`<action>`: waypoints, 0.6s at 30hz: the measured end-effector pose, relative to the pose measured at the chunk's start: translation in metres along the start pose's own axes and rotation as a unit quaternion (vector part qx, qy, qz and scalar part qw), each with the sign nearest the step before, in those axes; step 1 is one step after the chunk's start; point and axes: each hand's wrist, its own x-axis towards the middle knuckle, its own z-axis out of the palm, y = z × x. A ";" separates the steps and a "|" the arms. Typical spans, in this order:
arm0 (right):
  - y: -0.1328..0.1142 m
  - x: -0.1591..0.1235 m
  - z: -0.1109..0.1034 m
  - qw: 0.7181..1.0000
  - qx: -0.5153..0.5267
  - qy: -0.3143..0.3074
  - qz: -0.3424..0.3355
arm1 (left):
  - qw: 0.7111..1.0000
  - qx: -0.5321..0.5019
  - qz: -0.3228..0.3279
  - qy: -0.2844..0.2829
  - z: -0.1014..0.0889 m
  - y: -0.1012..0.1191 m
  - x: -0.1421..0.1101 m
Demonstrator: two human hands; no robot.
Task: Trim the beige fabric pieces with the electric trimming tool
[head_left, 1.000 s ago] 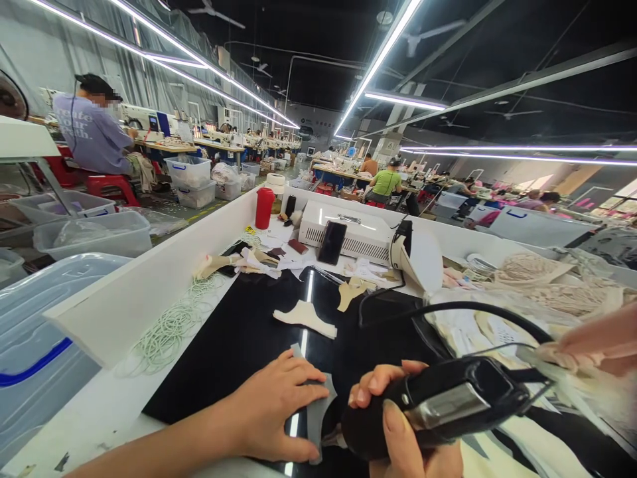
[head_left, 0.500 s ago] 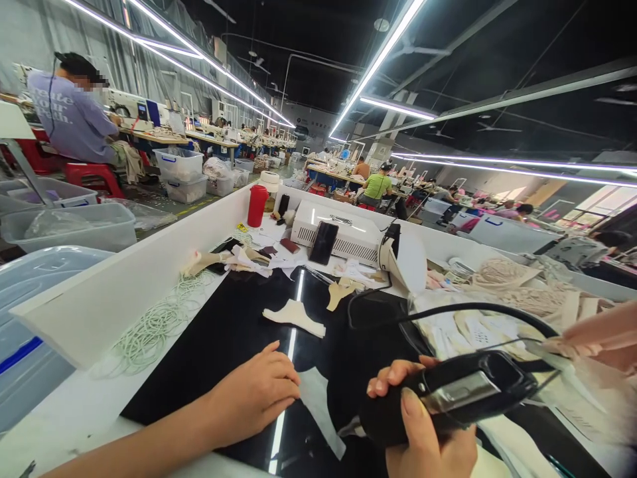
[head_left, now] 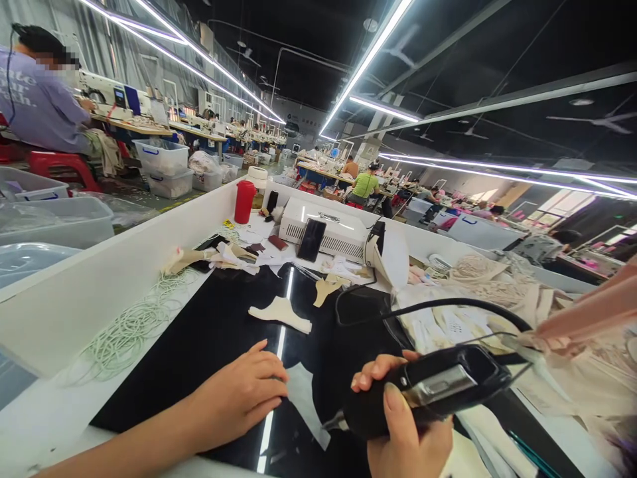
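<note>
My left hand [head_left: 249, 393] lies palm down on the shiny black work surface [head_left: 184, 362], fingers lightly bent and holding nothing. Its fingertips are at the left edge of a pale grey cut piece [head_left: 304, 401]; whether they press on it I cannot tell. My right hand [head_left: 405, 425] is wrapped round a black corded hand tool [head_left: 432, 392] with a metal strip on its body. The tool's metal tip [head_left: 334, 422] points left, close to the lower end of the grey piece. Farther back lies a cream cut piece [head_left: 281, 313].
A loose pile of pale green cord [head_left: 127, 338] lies left, beside the white side wall [head_left: 99, 285]. Behind stand a phone [head_left: 311, 240], a white vented box [head_left: 343, 232] and a red bottle [head_left: 243, 202]. Beige fabric [head_left: 488, 279] is heaped right. The tool's black cable [head_left: 448, 303] arches over the surface.
The whole view has shifted, so the table and surroundings appear farther left. Both hands keep their poses, and the tool stays in my right hand with its tip near the grey piece.
</note>
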 end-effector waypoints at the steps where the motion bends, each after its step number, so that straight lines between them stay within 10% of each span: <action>1: 0.001 -0.001 0.000 1.000 -0.002 0.001 -0.001 | 1.000 0.002 0.002 -0.004 0.000 0.000 0.000; 18: 0.004 0.003 -0.002 1.000 -0.012 0.018 -0.015 | 0.999 -0.008 0.021 0.025 0.001 0.000 0.001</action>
